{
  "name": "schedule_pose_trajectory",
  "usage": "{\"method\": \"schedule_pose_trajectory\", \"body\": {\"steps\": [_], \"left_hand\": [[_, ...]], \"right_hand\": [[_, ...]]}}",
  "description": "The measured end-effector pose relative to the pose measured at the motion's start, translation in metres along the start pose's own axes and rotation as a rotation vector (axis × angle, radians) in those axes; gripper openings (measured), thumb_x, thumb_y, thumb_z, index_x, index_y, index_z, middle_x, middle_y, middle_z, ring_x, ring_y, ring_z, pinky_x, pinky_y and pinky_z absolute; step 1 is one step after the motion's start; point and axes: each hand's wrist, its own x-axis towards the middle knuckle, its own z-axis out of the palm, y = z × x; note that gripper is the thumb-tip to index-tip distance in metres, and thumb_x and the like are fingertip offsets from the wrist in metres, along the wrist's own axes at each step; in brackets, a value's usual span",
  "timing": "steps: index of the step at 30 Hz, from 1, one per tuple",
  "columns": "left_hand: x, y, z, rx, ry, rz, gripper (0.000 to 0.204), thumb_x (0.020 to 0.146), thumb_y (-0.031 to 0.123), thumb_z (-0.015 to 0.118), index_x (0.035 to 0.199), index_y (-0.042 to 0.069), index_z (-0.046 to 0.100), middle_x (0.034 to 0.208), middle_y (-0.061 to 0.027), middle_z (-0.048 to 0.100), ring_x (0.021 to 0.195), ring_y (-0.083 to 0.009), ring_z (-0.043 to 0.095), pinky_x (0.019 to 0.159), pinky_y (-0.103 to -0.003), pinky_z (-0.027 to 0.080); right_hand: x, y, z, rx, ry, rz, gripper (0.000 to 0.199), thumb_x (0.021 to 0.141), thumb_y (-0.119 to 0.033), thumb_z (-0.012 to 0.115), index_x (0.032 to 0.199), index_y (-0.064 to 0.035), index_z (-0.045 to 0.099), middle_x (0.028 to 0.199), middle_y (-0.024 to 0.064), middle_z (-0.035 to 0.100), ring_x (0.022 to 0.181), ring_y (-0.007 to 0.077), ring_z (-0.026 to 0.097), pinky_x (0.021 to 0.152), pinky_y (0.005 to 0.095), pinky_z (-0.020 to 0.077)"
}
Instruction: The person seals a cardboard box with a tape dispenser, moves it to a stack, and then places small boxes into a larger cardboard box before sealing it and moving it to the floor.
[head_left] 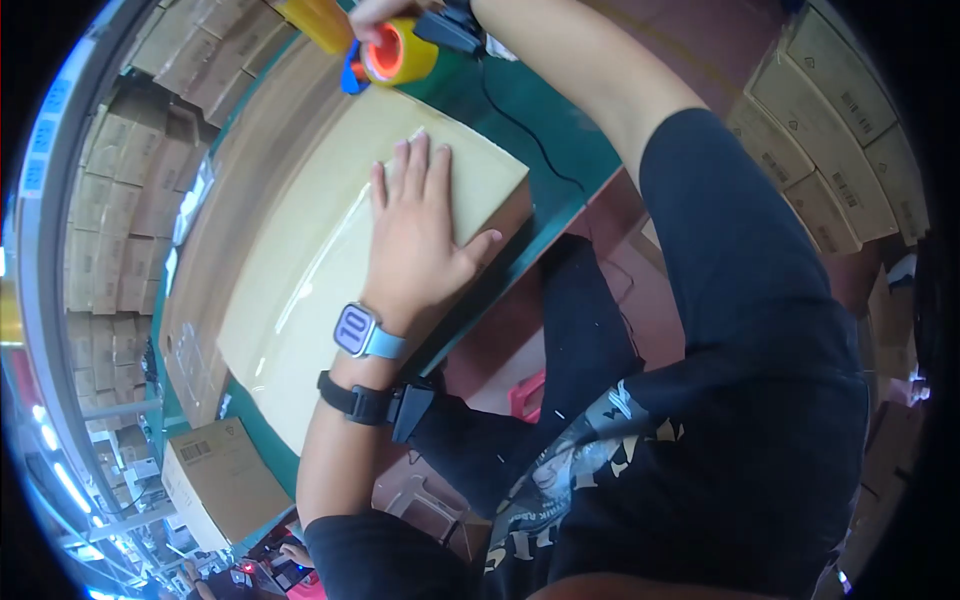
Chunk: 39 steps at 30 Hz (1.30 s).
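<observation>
My left hand lies flat, fingers spread, on the top of a closed cardboard box that rests on a green table. A shiny strip of clear tape runs along the box's middle seam. My right hand is at the top edge of the picture, gripping a tape dispenser with an orange roll and a blue frame. The dispenser sits at the far end of the box top. A watch and a black wrist strap are on my left forearm.
Stacks of cardboard boxes fill the left side, and more stand at the right. Another box sits lower left on the table. A black cable crosses the green table. A pink stool is below.
</observation>
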Motion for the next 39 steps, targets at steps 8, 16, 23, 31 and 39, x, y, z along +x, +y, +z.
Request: {"method": "schedule_pose_trajectory", "body": {"steps": [8,16,23,31,39], "left_hand": [[0.009,-0.006,-0.005,-0.080,0.062,0.003,0.088,0.069,0.037,0.082,0.138,-0.005,0.047,0.151,-0.0278,0.038,0.143,-0.0450,0.031,0.120,-0.056,0.018],[-0.009,-0.014,0.009,-0.133,0.142,0.026,0.094,0.068,0.032,0.084,0.143,-0.004,0.039,0.150,-0.0264,0.039,0.143,-0.0455,0.031,0.120,-0.055,0.019],[0.041,-0.009,0.010,-0.153,0.054,0.494,0.075,0.068,0.015,0.073,0.138,0.004,0.047,0.143,-0.0191,0.048,0.141,-0.0397,0.036,0.120,-0.054,0.022],[0.066,-0.006,0.023,0.026,-0.057,0.511,0.051,0.064,0.013,0.070,0.114,0.005,0.064,0.123,-0.0167,0.058,0.127,-0.0375,0.048,0.119,-0.054,0.026],[-0.011,0.028,0.037,0.343,0.176,0.357,0.037,0.080,0.023,0.065,0.116,0.013,0.071,0.152,-0.0124,0.043,0.145,-0.0326,0.033,0.119,-0.052,0.026]], "right_hand": [[-0.038,0.003,0.004,-0.094,0.060,-0.050,0.023,0.074,-0.029,0.069,0.087,-0.0114,0.076,0.079,0.0134,0.064,0.057,0.0269,0.053,0.057,0.0410,0.0434],[-0.172,0.076,0.047,0.103,0.241,-0.295,0.030,0.076,-0.022,0.069,0.099,-0.0036,0.073,0.089,0.0085,0.067,0.071,0.0212,0.061,0.066,0.0352,0.0489],[-0.298,0.131,0.117,-0.101,0.312,-0.250,0.037,0.080,-0.016,0.066,0.113,0.0002,0.068,0.094,0.0130,0.070,0.097,0.0197,0.067,0.081,0.0378,0.0544],[-0.240,0.044,0.099,-0.831,-0.507,0.038,0.037,0.074,-0.027,0.065,0.101,-0.0047,0.074,0.099,0.0148,0.073,0.098,0.0218,0.068,0.085,0.0397,0.0528],[-0.201,0.151,0.057,0.261,-0.306,-0.598,0.052,0.072,-0.020,0.063,0.118,0.0041,0.064,0.117,0.0144,0.068,0.110,0.0249,0.063,0.102,0.0372,0.0474]]}}
